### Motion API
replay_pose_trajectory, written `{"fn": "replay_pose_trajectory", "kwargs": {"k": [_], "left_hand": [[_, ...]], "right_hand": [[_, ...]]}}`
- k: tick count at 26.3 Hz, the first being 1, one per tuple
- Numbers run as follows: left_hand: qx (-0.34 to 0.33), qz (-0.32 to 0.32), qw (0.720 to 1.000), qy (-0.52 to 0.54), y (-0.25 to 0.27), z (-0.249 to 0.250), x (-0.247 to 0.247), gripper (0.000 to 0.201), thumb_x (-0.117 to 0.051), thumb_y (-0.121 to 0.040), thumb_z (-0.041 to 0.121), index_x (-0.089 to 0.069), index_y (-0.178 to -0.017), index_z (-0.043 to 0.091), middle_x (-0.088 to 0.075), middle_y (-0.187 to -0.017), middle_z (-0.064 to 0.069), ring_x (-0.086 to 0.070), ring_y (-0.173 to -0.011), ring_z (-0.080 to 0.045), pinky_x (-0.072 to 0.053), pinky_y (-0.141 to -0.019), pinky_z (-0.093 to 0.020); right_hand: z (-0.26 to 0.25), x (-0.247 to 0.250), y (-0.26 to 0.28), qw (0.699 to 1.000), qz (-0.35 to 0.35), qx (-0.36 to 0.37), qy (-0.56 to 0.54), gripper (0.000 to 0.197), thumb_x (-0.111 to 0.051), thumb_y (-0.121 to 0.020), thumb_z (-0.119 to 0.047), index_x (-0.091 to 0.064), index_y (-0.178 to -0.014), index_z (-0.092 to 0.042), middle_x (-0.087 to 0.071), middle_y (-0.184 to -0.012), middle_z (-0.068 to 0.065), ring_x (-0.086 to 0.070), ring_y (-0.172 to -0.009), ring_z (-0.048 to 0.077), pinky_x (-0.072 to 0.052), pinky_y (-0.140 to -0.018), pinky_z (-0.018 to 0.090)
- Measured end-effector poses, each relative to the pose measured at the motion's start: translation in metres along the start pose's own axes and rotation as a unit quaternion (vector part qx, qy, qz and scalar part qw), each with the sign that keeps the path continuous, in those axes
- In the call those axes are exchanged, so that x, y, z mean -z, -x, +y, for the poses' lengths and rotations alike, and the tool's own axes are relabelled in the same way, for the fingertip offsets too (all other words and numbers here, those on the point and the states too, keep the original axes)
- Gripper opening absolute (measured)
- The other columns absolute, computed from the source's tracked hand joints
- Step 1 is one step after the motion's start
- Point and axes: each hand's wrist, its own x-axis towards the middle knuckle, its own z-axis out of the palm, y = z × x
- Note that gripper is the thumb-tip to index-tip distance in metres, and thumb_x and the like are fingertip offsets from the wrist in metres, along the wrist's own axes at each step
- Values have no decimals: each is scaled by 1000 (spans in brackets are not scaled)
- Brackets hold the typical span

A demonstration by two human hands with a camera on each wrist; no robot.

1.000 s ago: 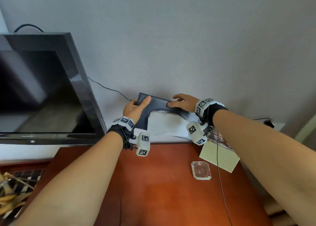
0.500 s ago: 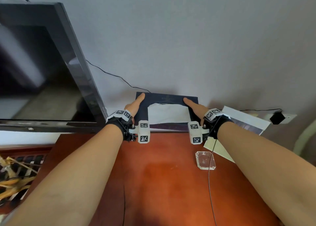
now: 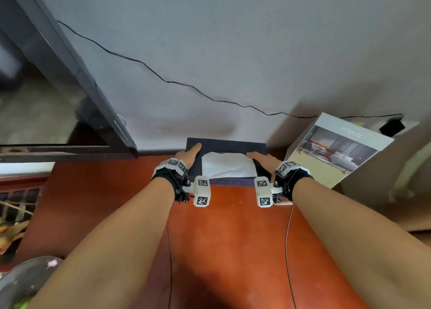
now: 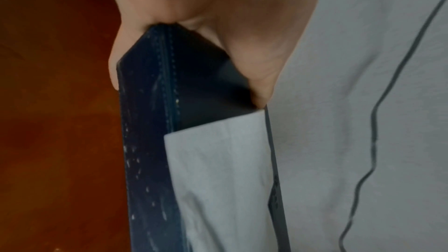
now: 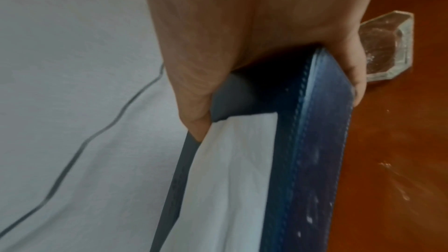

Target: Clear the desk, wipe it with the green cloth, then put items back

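Both hands, left and right, grip the dark tissue box ends; brochure lettering too small to read.

Desk — glossy reddish wood; box — dark stitched leather-like cover, scuffed; tissue soft white paper; ashtray clear glass.

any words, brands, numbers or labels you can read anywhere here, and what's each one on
No text here reads clearly.
Booklet leaning at the wall: a pale line of print above the room photo, too small and blurred to read.
TV: small marking on the lower bezel corner, blurred, unreadable.
Wrist bands and white camera blocks: black-and-white square code markers only, no letters.
Dark blue tissue box held by left hand and right hand: faint embossed mark in the left wrist view, unreadable.
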Motion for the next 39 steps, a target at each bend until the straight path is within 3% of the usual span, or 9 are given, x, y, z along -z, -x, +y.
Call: {"fn": "replay_pose_trajectory", "kwargs": {"k": [3,5,9,14,19,24,32,35,39], "left_hand": [[24,-1,1000,7,-21,-8,-18,91,-47,-83,73,-38,-145,7,-51,-139,-15,-55,-106,-33,-42,-88,-36],[41,-5,999,-9,-34,-16,-29,89,-47,-84,71,-37,-146,7,-49,-141,-17,-54,-115,-35,-42,-92,-38],[80,-12,997,-19,-65,-33,-52,96,-47,-81,74,-32,-150,9,-43,-148,-15,-47,-129,-38,-39,-107,-48],[101,-5,993,-56,-91,-41,-64,94,-42,-85,73,-29,-151,8,-38,-152,-16,-43,-133,-38,-37,-109,-46],[108,18,990,-89,-110,-45,-65,85,-41,-92,64,-23,-152,6,-31,-155,-16,-37,-139,-36,-32,-112,-45],[108,29,990,-92,-126,-42,-56,87,-40,-91,66,-19,-153,9,-27,-158,-14,-33,-141,-36,-30,-114,-46],[97,26,988,-118,-141,-28,-47,85,-38,-94,65,-17,-154,8,-26,-158,-13,-33,-142,-35,-29,-113,-43],[94,19,985,-145,-143,-30,-44,88,-36,-92,69,-19,-153,9,-30,-156,-14,-37,-139,-37,-32,-112,-45],[86,4,970,-225,-128,-22,-37,70,-46,-90,59,-48,-137,7,-60,-124,-16,-59,-102,-35,-45,-87,-38]], "right_hand": [[18,-13,-32,998,23,-53,0,101,-64,-76,-66,-28,-151,-10,-41,-147,14,-50,-123,37,-46,-84,41],[30,-18,-49,997,29,-73,14,116,-64,-62,-76,-28,-151,-12,-42,-147,14,-51,-122,39,-46,-88,43],[46,-25,-83,995,19,-93,39,114,-62,-62,-76,-31,-151,-12,-42,-149,15,-49,-126,37,-43,-88,42],[53,-35,-110,992,13,-111,52,100,-62,-78,-67,-25,-152,-11,-37,-152,15,-42,-133,37,-41,-98,44],[60,-51,-146,995,-5,-89,46,116,-59,-46,-80,-46,-140,-15,-58,-134,10,-58,-114,33,-45,-100,46],[41,-61,-146,994,6,-93,63,94,-62,-81,-61,-27,-151,-9,-40,-149,15,-44,-131,36,-38,-101,43],[32,-65,-163,996,20,-70,60,100,-61,-70,-69,-34,-148,-12,-48,-143,13,-52,-122,36,-44,-92,41],[33,-65,-164,995,15,-69,72,96,-61,-78,-67,-30,-150,-11,-45,-146,14,-51,-124,36,-43,-92,41],[28,-60,-149,983,13,-92,159,96,-59,-73,-68,-32,-148,-14,-51,-138,13,-57,-114,37,-47,-87,42]]}}
